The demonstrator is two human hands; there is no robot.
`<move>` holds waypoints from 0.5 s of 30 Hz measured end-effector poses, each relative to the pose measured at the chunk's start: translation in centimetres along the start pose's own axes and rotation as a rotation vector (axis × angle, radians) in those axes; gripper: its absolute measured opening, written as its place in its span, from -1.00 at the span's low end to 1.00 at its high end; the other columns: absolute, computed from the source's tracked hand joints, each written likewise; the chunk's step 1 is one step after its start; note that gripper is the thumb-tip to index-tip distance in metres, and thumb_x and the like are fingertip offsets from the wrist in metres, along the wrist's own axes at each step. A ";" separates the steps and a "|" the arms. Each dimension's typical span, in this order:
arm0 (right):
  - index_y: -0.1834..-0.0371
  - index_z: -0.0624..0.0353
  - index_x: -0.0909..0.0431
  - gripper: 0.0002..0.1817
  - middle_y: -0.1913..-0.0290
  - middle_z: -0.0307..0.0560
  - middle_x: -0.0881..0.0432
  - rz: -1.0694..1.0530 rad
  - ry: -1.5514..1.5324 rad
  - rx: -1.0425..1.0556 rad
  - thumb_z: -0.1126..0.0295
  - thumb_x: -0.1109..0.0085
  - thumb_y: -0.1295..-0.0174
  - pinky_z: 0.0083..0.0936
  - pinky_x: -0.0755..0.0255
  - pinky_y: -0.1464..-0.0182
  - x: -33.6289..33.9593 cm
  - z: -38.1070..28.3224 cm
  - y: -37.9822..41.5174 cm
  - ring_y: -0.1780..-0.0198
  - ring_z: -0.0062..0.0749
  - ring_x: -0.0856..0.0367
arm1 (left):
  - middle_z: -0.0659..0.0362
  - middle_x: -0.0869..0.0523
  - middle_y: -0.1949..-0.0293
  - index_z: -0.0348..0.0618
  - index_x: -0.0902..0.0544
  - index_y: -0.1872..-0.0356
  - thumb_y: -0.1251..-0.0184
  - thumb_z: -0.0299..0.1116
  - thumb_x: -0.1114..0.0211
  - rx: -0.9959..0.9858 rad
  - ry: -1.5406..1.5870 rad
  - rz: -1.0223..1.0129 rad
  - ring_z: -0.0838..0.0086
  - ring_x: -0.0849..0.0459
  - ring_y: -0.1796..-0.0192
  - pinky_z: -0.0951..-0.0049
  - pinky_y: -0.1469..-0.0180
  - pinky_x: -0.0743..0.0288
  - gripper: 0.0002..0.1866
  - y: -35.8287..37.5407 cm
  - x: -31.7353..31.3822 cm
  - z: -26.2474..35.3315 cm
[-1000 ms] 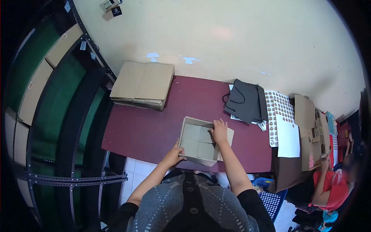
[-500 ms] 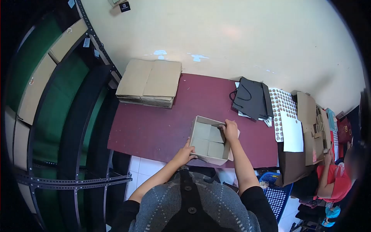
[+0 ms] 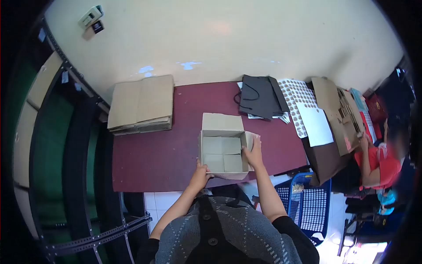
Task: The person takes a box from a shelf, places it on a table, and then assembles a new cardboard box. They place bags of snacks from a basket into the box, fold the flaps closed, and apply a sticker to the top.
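Note:
An open cardboard box (image 3: 213, 161) stands near the front edge of the dark red table (image 3: 149, 160), with its far flap folded outward and flat panels visible on its bottom. My left hand (image 3: 201, 176) grips its near left corner. On the right side, my right hand (image 3: 254, 154) holds the wall, thumb inside and fingers over the outer flap.
A stack of flattened cardboard (image 3: 141, 103) lies at the back left. Black paper bags (image 3: 261, 97), a sticker sheet (image 3: 295, 99) and white paper (image 3: 314, 125) lie at the right. Blue basket (image 3: 314, 207) is below; another person (image 3: 373, 165) sits at far right. Shelving (image 3: 79, 154) stands left.
The view has turned to the right, so the table items appear further left. The box's far flap now lies folded outward, and its right flap shows beside my right hand.

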State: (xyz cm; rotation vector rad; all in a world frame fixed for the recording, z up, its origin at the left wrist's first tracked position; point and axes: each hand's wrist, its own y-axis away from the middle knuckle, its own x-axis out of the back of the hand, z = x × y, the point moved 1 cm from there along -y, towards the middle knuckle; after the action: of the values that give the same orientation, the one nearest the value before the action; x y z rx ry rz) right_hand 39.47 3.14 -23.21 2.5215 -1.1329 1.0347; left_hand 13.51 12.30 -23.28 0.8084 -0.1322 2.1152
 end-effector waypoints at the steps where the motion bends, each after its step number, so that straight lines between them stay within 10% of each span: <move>1: -0.40 0.14 -0.04 -0.22 -0.36 0.29 -0.16 -0.033 -0.041 -0.044 0.42 -0.16 -0.08 -0.22 -0.01 -0.40 -0.1 0.4 1.1 -0.41 0.14 -0.05 | -0.50 -0.04 -0.28 -0.30 -0.49 0.35 0.08 -0.49 -0.44 0.015 0.011 0.060 -0.22 -0.24 -0.30 0.18 -0.28 -0.26 -0.70 -0.2 0.3 0.1; 11: -0.44 0.12 0.08 -0.30 -0.19 0.43 -0.35 -0.276 -0.205 -0.218 0.48 0.14 -0.17 -0.19 -0.22 -0.29 -0.1 0.5 -0.5 -0.23 0.22 -0.35 | -0.41 -0.22 -0.24 -0.27 -0.53 0.40 0.04 -0.41 -0.45 -0.093 -0.082 -0.051 -0.21 -0.35 -0.23 0.17 -0.21 -0.33 -0.73 -2.4 2.4 1.7; 15: -0.39 0.23 -0.01 -0.31 -0.19 0.42 -0.36 -0.318 -0.172 -0.226 0.30 -0.01 -0.22 -0.21 -0.23 -0.28 1.2 0.9 -2.4 -0.22 0.19 -0.36 | -0.17 -0.57 0.11 -0.25 -0.55 0.43 0.06 -0.39 -0.47 0.122 -0.110 -0.048 0.02 -0.55 0.01 0.20 -0.09 -0.40 -0.74 -3.1 2.2 5.4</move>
State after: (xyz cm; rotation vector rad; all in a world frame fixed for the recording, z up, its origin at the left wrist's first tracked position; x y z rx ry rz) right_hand 42.28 3.69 -22.82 2.5308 -0.7970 0.5857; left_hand 17.56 13.84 -18.28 0.9907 -0.0418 2.0495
